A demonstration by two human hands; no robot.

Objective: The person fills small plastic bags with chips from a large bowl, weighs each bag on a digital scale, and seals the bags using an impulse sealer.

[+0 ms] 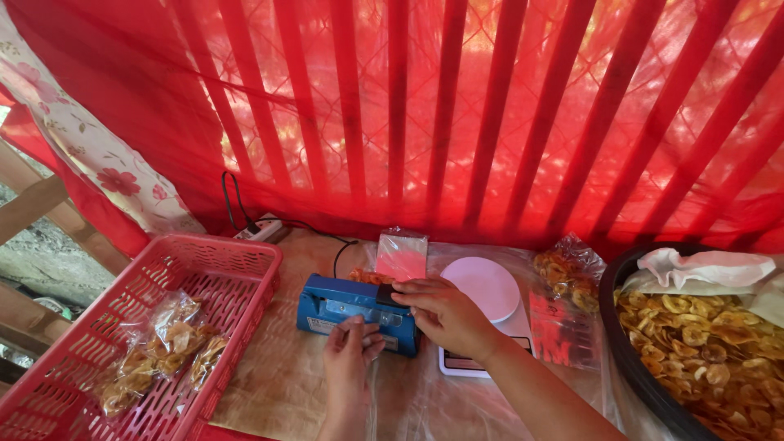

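A blue heat sealer (343, 304) lies on the table in the middle. My left hand (349, 351) rests against its near side, fingers curled on the front edge. My right hand (445, 314) presses on the sealer's right end, over its black arm. A clear plastic bag (400, 255) with chips in it sticks out behind the sealer, its open end caught under the arm. Both hands touch the sealer; neither lifts anything.
A red plastic basket (245, 269) at the left holds several sealed chip bags (167, 343). A white kitchen scale (488, 294) sits right of the sealer, a filled bag (567, 282) beside it. A black basin (625, 359) of chips stands at far right. A power strip (261, 229) lies behind.
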